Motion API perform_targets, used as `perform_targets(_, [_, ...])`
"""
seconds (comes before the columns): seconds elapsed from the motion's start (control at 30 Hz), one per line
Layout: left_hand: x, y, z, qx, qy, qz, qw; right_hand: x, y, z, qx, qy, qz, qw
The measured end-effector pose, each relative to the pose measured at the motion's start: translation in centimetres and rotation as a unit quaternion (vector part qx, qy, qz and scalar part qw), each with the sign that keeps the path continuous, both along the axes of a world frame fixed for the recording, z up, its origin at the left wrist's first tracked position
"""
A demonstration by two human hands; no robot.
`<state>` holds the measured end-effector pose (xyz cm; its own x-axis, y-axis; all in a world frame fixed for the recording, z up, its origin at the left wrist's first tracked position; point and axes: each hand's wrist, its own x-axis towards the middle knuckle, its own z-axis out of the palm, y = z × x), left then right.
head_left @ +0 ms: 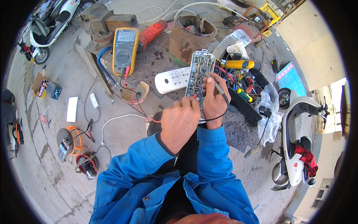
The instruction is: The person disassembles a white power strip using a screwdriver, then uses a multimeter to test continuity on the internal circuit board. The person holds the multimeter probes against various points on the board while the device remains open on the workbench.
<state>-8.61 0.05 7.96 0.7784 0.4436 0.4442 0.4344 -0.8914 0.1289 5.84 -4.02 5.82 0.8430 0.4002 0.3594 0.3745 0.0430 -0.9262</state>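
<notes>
An opened power strip (200, 71) shows its inner metal contacts and stands tilted in front of me. My left hand (181, 121) is closed round a red test probe (195, 96), whose tip is at the strip's lower end. With my right hand (215, 99) I pinch a dark grey test probe (220, 89) against the strip's right side; its lead loops down past my wrist. The white socket cover (172, 80) lies left of the strip. Red and black leads run to a yellow multimeter (125, 50), its display lit, propped upright at the upper left.
A bench vise (97, 22), a red power tool (153, 33) and a rusty metal drum (192, 37) stand beyond. Right of my hands lies a tool bag (244, 106) crammed with tools and wires. A clear plastic bag (268, 112) and a white scooter (296, 149) are farther right.
</notes>
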Motion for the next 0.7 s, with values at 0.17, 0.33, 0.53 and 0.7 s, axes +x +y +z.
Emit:
perform_targets(0.17, [0.0,0.0,0.0,0.005,0.003,0.003,1.0,0.0,0.1,0.0,-0.007,-0.005,-0.005,1.0])
perform_targets(0.33, [-0.1,0.0,0.0,0.006,0.009,0.002,1.0,0.1,0.1,-0.1,-0.008,-0.011,0.0,1.0])
perform_targets(0.53, [-0.1,0.1,0.0,0.005,0.006,-0.002,1.0,-0.1,0.1,0.5,-0.01,-0.013,-0.009,1.0])
perform_targets(0.7, [0.0,-0.1,0.1,0.004,0.015,0.003,1.0,0.4,0.5,1.7,0.008,-0.038,-0.005,0.999])
